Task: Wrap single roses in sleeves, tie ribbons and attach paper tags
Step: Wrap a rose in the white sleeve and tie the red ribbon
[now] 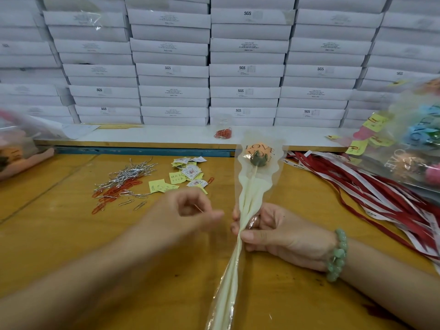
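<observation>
The right hand [269, 232] grips the gathered sleeve [252, 191] round the rose [258, 159] stem. The left hand [188, 213] pinches a thin strand [198, 208] (too blurred to name). The sleeve's foot leaves the bottom edge, and the table [71, 234] shows plain wood to its left.

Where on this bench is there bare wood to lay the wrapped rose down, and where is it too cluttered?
Bare wood lies between the sleeve and the ribbons, and more left of the paper clips. Crowded: clips, twist ties and tags beyond the left hand; ribbons at right.
</observation>
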`<act>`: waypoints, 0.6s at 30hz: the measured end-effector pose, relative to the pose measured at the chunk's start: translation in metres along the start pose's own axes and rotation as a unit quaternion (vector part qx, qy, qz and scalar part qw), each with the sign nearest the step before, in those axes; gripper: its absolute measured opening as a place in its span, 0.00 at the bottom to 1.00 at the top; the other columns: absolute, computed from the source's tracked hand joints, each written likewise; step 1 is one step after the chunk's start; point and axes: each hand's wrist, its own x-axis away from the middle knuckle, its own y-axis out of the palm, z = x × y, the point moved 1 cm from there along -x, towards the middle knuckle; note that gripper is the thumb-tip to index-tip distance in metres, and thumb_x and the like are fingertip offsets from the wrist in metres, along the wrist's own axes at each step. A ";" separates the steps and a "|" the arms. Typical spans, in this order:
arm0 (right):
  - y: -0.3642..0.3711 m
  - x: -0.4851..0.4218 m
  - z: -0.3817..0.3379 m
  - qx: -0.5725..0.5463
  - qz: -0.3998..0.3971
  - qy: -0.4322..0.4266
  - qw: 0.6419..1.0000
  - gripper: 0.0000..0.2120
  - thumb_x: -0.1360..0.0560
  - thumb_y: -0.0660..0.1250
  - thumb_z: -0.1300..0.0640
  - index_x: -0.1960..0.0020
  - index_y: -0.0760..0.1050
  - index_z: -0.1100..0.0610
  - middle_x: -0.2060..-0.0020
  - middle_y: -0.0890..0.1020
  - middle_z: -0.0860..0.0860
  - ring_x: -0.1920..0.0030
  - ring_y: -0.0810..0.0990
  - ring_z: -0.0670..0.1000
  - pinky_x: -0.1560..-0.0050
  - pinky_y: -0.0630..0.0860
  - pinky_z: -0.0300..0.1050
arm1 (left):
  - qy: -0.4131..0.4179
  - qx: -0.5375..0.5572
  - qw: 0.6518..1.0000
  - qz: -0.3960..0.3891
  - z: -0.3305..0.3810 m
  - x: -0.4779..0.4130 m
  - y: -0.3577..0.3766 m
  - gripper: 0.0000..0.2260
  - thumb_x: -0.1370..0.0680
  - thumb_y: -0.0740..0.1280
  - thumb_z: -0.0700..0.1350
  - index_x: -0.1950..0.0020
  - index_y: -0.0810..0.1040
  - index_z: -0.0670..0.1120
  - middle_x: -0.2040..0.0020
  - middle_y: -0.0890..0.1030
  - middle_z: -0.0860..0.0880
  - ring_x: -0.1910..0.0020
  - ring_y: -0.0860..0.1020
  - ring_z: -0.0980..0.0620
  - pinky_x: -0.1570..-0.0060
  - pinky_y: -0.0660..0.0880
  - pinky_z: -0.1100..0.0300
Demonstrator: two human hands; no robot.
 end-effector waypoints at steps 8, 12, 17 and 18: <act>-0.001 0.000 0.001 -0.001 -0.008 -0.002 1.000 0.12 0.29 0.67 0.68 0.49 0.72 0.57 0.60 0.81 0.50 0.58 0.79 0.45 0.56 0.77 0.39 | 0.034 -0.446 0.881 0.151 -0.029 -0.036 -0.131 0.09 0.24 0.69 0.41 0.59 0.76 0.55 0.60 0.79 0.58 0.61 0.78 0.54 0.61 0.78 0.51; -0.001 -0.001 0.001 0.001 -0.010 -0.001 1.000 0.12 0.30 0.67 0.67 0.48 0.72 0.58 0.59 0.81 0.50 0.57 0.79 0.45 0.56 0.77 0.39 | -0.042 -0.509 0.854 0.101 -0.067 -0.042 -0.182 0.15 0.29 0.75 0.37 0.66 0.77 0.56 0.66 0.80 0.58 0.64 0.78 0.56 0.60 0.78 0.50; -0.001 0.000 0.000 0.001 -0.010 -0.001 1.000 0.11 0.28 0.67 0.68 0.49 0.72 0.58 0.59 0.81 0.50 0.57 0.79 0.45 0.56 0.77 0.38 | -0.070 -0.478 0.874 0.056 -0.090 -0.045 -0.203 0.17 0.34 0.78 0.34 0.68 0.82 0.57 0.69 0.81 0.60 0.67 0.80 0.55 0.60 0.79 0.47; 0.000 0.000 0.000 0.001 -0.009 -0.001 1.000 0.11 0.29 0.66 0.68 0.49 0.72 0.58 0.59 0.81 0.50 0.58 0.79 0.45 0.56 0.77 0.38 | -0.074 -0.478 0.873 0.057 -0.092 -0.045 -0.203 0.17 0.34 0.78 0.34 0.68 0.82 0.57 0.69 0.81 0.61 0.68 0.80 0.55 0.60 0.79 0.48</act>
